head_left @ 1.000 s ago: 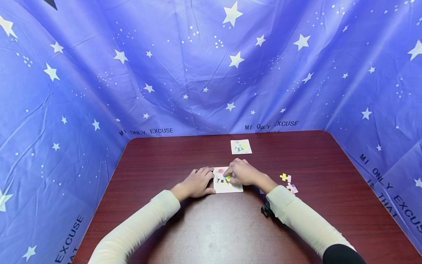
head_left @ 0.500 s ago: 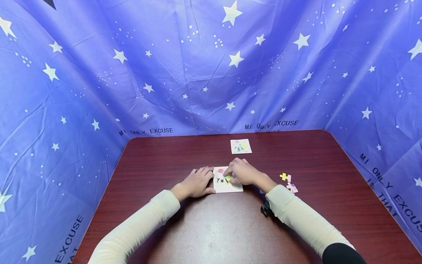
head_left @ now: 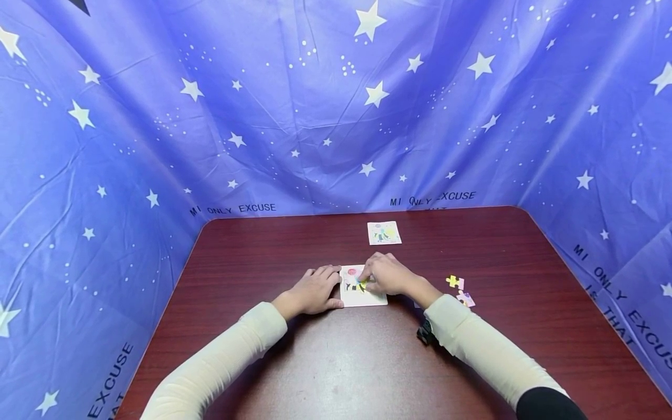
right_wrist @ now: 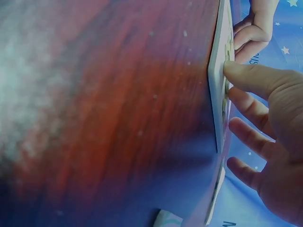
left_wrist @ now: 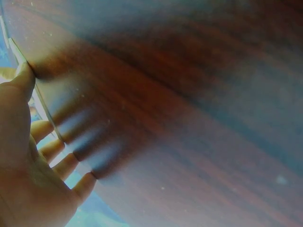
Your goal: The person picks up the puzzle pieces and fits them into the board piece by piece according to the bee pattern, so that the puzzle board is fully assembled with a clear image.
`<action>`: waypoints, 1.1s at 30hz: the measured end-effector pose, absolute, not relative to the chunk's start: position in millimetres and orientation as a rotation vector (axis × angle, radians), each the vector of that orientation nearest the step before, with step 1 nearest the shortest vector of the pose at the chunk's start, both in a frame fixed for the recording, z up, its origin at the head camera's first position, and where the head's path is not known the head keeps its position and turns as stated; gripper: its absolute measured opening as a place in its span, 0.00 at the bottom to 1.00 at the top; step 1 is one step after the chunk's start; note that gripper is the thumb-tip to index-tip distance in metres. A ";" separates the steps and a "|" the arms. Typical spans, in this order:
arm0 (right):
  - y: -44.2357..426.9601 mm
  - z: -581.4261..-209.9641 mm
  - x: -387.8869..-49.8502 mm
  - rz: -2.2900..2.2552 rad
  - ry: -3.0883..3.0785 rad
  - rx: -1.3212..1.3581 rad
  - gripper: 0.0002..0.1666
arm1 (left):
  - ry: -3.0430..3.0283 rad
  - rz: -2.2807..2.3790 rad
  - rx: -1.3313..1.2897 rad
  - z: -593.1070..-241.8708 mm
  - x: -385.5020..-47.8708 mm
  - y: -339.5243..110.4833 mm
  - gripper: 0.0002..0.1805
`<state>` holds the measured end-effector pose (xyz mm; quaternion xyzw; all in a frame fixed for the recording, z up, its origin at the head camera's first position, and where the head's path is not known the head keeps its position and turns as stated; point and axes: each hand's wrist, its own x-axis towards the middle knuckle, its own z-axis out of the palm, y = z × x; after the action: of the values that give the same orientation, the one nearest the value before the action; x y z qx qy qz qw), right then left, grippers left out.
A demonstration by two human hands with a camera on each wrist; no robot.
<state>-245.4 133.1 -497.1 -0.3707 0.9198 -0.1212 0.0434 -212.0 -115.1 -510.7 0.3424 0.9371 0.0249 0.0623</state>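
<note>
In the head view, a square jigsaw puzzle board [head_left: 362, 300] with a yellow-and-black picture and a red round mark lies mid-table. My left hand [head_left: 315, 290] rests at its left edge, fingers extended along the board; the left wrist view shows the fingertips on the edge and table. My right hand [head_left: 389, 275] lies over the board's right part, thumb and index finger touching its face. From the right wrist, the thumb [right_wrist: 253, 78] presses on the board [right_wrist: 217, 85], with the other fingers spread apart. No piece shows between them; part of the picture is hidden.
A square picture card [head_left: 384, 233] lies farther back. Loose jigsaw pieces, one yellow and pink [head_left: 454, 282] and one pink and purple [head_left: 465, 299], lie to the right. Another piece is partly hidden beneath the right wrist. A starry blue curtain [head_left: 325, 105] surrounds the table.
The right index finger has shifted slightly on the board, and the right forearm a little to the right. The left hand, board, card and loose pieces stay where they were.
</note>
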 end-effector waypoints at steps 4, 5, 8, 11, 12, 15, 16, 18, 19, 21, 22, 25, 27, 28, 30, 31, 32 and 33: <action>134.1 -496.8 -244.5 -0.380 2.821 -1.158 0.12 | 2.829 0.083 1.039 -509.9 -211.6 -115.1 0.34; 134.2 -496.6 -244.6 -0.376 2.820 -1.165 0.12 | 2.829 0.081 1.039 -509.8 -211.6 -115.2 0.34; 134.6 -496.5 -245.1 -0.369 2.813 -1.169 0.12 | 2.828 0.076 1.041 -510.1 -212.0 -115.2 0.34; 134.8 -496.4 -245.6 -0.360 2.808 -1.171 0.12 | 2.830 0.073 1.038 -510.5 -212.4 -115.0 0.34; 134.9 -496.4 -245.6 -0.357 2.806 -1.175 0.12 | 2.831 0.071 1.038 -510.6 -212.5 -114.9 0.35; 135.4 -496.1 -244.8 -0.345 2.797 -1.184 0.13 | 2.831 0.061 1.032 -511.2 -212.9 -114.6 0.35; 135.6 -496.0 -244.4 -0.342 2.792 -1.186 0.13 | 2.831 0.056 1.031 -511.5 -213.0 -114.5 0.35; 136.4 -495.5 -243.4 -0.342 2.785 -1.190 0.14 | 2.831 0.049 1.028 -512.1 -213.1 -114.2 0.35; 137.0 -495.3 -243.0 -0.344 2.781 -1.191 0.14 | 2.830 0.049 1.026 -512.2 -213.0 -114.1 0.35; 138.4 -494.6 -242.2 -0.356 2.778 -1.197 0.15 | 2.830 0.053 1.026 -512.5 -212.8 -113.9 0.35; 139.4 -494.2 -242.0 -0.363 2.779 -1.200 0.15 | 2.830 0.053 1.027 -512.6 -212.6 -113.9 0.35; 143.1 -493.0 -242.4 -0.394 2.787 -1.205 0.15 | 2.832 0.056 1.031 -512.6 -212.6 -113.8 0.34; 146.1 -491.9 -243.0 -0.414 2.798 -1.201 0.15 | 2.834 0.056 1.032 -512.6 -212.7 -113.9 0.34; 147.6 -491.4 -243.4 -0.422 2.803 -1.199 0.14 | 2.834 0.055 1.032 -512.4 -212.7 -114.0 0.34; 150.9 -490.9 -244.3 -0.441 2.806 -1.192 0.14 | 2.835 0.055 1.033 -512.0 -212.6 -114.2 0.34; 152.5 -490.4 -244.2 -0.448 2.810 -1.188 0.14 | 2.834 0.056 1.032 -511.7 -212.4 -114.3 0.34; 153.9 -490.2 -244.4 -0.454 2.811 -1.186 0.14 | 2.834 0.058 1.032 -511.7 -212.3 -114.4 0.34; 155.4 -490.1 -244.5 -0.459 2.812 -1.184 0.14 | 2.832 0.060 1.031 -511.5 -212.1 -114.6 0.34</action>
<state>-244.5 155.4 -490.1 -0.3836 0.9111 -0.1486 0.0282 -212.1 -114.6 -511.5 0.3412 0.9376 0.0197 0.0636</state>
